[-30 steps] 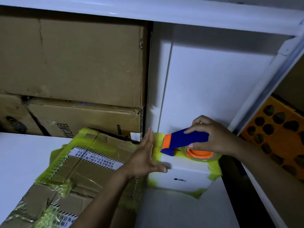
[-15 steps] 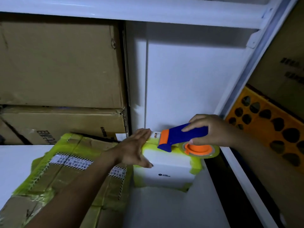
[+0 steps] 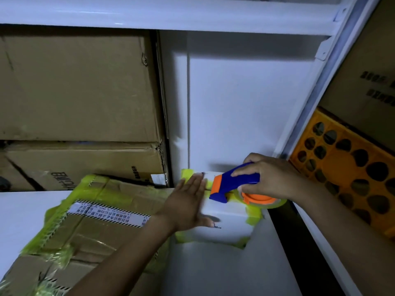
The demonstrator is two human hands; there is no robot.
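The fingers [image 3: 243, 170] of the right hand [image 3: 273, 178] are curled tight round the blue handle of the tape dispenser [image 3: 233, 182], whose orange nose rests on top of the white box [image 3: 226, 229]; its roll of tape [image 3: 264, 201] hangs over the box's right edge. The left hand [image 3: 188, 206] lies flat on the box's left end, fingers straight and together, thumb down the front face. The white box sits on the shelf [image 3: 25, 214] against the white back panel, closed, yellow-green tape at its corners, contents hidden. Touching its left side lies a cardboard box [image 3: 96, 227], also shut and edged in the same tape. Behind that, two brown cartons [image 3: 74, 88] are stacked, both closed. To the right stands an orange crate [image 3: 346, 167] with round holes; what it holds cannot be made out
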